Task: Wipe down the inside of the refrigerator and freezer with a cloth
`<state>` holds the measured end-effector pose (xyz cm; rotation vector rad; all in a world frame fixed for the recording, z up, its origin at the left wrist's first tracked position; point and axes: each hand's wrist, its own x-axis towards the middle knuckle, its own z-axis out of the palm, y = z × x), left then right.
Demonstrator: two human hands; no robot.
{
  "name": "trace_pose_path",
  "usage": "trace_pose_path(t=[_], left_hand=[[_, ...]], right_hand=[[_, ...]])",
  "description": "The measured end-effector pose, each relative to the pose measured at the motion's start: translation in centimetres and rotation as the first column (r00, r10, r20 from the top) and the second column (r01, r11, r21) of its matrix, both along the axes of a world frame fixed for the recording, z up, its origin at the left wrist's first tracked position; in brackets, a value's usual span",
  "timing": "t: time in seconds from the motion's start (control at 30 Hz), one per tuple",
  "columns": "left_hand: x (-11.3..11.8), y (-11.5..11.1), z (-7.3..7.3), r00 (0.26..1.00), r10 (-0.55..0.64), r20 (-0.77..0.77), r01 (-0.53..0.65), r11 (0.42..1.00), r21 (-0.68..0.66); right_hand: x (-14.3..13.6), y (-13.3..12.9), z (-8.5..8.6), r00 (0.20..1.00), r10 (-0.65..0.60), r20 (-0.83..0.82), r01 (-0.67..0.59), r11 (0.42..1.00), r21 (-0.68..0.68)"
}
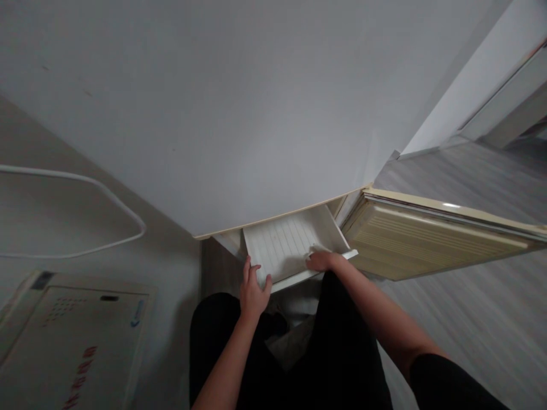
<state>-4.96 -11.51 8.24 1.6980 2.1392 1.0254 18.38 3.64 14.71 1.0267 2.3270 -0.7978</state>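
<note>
Surroundings: a large grey-white panel (pixel 256 114), cream along its lower edge, overhanging the back of the drawer. An open door (pixel 431 233) with a yellowish, ribbed inner face, angled out at the drawer's right. Wood-pattern floor (pixel 478 307), grey. At left, a pale box (pixel 98 336) with red lettering and a blue mark; above it, a looped white cable (pixel 123 208). Two legs in black trousers (pixel 346 353), close before the drawer's front.

Principal item: one white drawer (pixel 284 242), ribbed base, projecting from beneath the panel, between the hands and the panel.

Grip, left hand (pixel 253 291): fingers spread, thumb apart, at the drawer's near left corner; not closed round anything.

Grip, right hand (pixel 320 261): fingers bent, inside the drawer by its front rim; a small pale shape at the fingertips, unclear whether held. How far closed, cannot be told.
</note>
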Motion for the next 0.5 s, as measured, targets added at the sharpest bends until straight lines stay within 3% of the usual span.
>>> trace_pose_path(t=[0.17,0.23,0.27,0.3,0.33,0.37,0.43,0.5], left_hand=[[0.0,0.0,-0.1,1.0,0.002,-0.013,-0.001,1.0,0.013],[0.0,0.0,-0.1,1.0,-0.005,-0.014,0.006,1.0,0.021],[0.0,0.0,-0.1,1.0,-0.007,-0.012,0.008,1.0,0.02],[0.0,0.0,-0.1,1.0,-0.008,-0.01,0.008,1.0,0.018],[0.0,0.0,-0.1,1.0,-0.007,-0.007,0.007,1.0,0.015],[0.1,0.0,-0.1,1.0,-0.004,-0.004,0.004,1.0,0.013],[0.1,0.0,-0.1,1.0,0.005,0.004,-0.005,1.0,0.009],[0.1,0.0,-0.2,1.0,0.015,0.01,-0.015,1.0,0.003]], right_hand=[[7.8,0.3,0.7,0.989,-0.132,0.063,0.121,0.982,0.147],[9.5,-0.1,-0.1,0.953,-0.296,-0.058,0.302,0.943,0.137],[10.1,-0.3,-0.7,0.891,-0.415,-0.183,0.437,0.894,0.099],[10.5,-0.5,-1.4,0.769,-0.542,-0.337,0.584,0.811,0.029],[10.8,-0.6,-2.0,0.566,-0.653,-0.503,0.717,0.691,-0.089],[11.0,-0.7,-2.5,0.314,-0.708,-0.632,0.796,0.559,-0.232],[11.5,-0.7,-3.0,-0.115,-0.679,-0.725,0.802,0.367,-0.471],[12.4,-0.8,-2.7,-0.419,-0.579,-0.699,0.704,0.279,-0.653]])
